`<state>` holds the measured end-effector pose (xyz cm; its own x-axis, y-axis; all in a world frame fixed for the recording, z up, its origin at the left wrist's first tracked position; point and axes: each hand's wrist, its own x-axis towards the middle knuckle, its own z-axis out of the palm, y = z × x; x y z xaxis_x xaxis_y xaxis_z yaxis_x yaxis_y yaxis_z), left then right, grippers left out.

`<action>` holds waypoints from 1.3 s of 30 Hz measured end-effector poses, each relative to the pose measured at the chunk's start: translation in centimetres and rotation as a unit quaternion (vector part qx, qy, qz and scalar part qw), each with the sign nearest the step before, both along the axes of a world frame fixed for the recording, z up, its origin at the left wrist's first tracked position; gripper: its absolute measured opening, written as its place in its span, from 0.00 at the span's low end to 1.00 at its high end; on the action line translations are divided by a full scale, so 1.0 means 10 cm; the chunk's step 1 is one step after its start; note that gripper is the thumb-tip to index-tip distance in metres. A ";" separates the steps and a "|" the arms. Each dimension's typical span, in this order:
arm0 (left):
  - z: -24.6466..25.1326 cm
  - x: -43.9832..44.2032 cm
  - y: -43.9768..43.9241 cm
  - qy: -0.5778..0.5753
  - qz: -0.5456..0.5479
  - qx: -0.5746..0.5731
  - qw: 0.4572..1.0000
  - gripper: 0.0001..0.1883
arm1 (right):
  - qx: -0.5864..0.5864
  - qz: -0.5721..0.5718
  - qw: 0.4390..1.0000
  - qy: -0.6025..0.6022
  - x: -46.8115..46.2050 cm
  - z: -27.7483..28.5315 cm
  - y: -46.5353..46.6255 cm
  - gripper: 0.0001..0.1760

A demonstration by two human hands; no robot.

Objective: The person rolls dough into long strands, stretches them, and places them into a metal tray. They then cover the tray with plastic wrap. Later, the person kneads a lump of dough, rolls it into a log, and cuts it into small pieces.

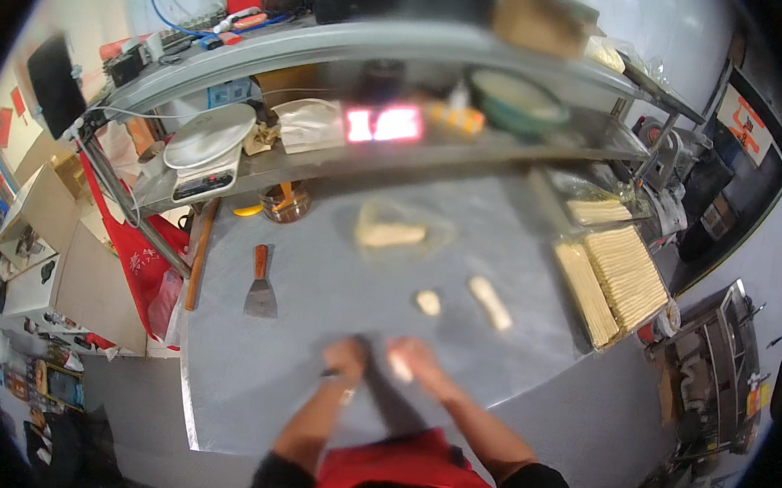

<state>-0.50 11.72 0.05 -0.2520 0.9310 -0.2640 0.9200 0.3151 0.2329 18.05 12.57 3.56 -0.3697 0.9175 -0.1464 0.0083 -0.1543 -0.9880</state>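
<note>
My right hand (423,363) is closed on a small pale dough piece (399,367), low over the metal worktop (333,287). Beside it, my left hand (345,358) is curled and blurred. Something dark shows at its edge, but whether it is held is unclear. Beyond my hands lie a small dough lump (428,303) and a short dough roll (490,303). Farther back, a larger dough piece (395,235) rests in or on clear plastic. A putty-knife-style scraper (262,289) with a wooden handle lies on the left.
Trays of dough strips (623,277) stand at the right. A glass bowl (285,204) with an orange utensil sits at the back left, near a wooden rod (202,254). Overhead, a metal shelf (315,160) carries a kitchen scale (208,149) and a green bowl (518,102).
</note>
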 end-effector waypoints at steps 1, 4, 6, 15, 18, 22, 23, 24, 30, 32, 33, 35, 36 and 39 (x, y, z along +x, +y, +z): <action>-0.03 -0.01 0.01 0.075 -0.067 0.062 0.993 0.13 | 0.033 -0.084 0.991 -0.097 0.10 -0.07 0.20 0.15; -0.06 0.06 -0.06 0.048 -0.061 0.065 0.995 0.23 | 0.093 -0.151 0.901 -0.396 0.39 -0.46 0.70 0.21; -0.01 0.13 -0.16 0.052 -0.070 0.132 0.987 0.31 | 0.131 -0.148 0.866 -0.459 0.43 -0.81 0.79 0.32; 0.17 0.06 -0.60 0.013 0.045 0.078 0.996 0.35 | 0.241 -0.240 0.806 -0.484 0.19 -1.02 0.89 0.52; 0.07 0.06 -0.61 -0.003 0.015 0.174 0.985 0.29 | 0.300 -0.208 0.808 -0.461 0.16 -0.71 0.69 0.47; -0.06 0.06 -0.76 -0.051 -0.081 0.163 0.982 0.24 | 0.120 -0.017 0.956 -0.268 -0.44 -0.65 0.11 0.25; -0.08 0.07 -0.82 -0.039 -0.089 0.200 0.975 0.25 | -0.041 0.081 0.973 -0.212 -0.55 -0.70 0.02 0.25; -0.11 0.07 -0.86 -0.030 -0.095 0.197 0.975 0.26 | -0.018 0.077 0.964 -0.253 -0.63 -0.76 -0.04 0.25; -0.18 0.17 -0.98 -0.058 -0.090 0.201 0.974 0.20 | 0.066 0.038 0.941 -0.331 -0.75 -1.09 -0.27 0.27; -0.12 0.19 -0.95 -0.032 -0.072 0.262 0.962 0.16 | 0.061 -0.002 0.951 -0.303 -0.79 -1.06 -0.36 0.27; -0.06 0.19 -0.93 -0.024 -0.087 0.247 0.965 0.14 | 0.050 -0.057 0.963 -0.258 -0.81 -1.02 -0.40 0.27; 0.07 0.19 -0.89 0.009 -0.113 0.231 0.966 0.10 | -0.031 -0.103 0.975 -0.194 -0.85 -0.90 -0.45 0.25; 0.14 0.20 -0.84 0.010 -0.092 0.239 0.967 0.05 | -0.049 -0.128 0.979 -0.151 -0.85 -0.84 -0.45 0.23; 0.32 0.24 -0.72 0.063 -0.152 0.213 0.963 0.04 | -0.084 -0.192 0.977 -0.045 -0.79 -0.67 -0.36 0.20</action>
<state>1.89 4.55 3.26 0.0452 0.9838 0.1735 0.9839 -0.0739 0.1626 10.20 8.95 -3.17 0.0175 0.9462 -0.3232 0.0038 -0.3233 -0.9463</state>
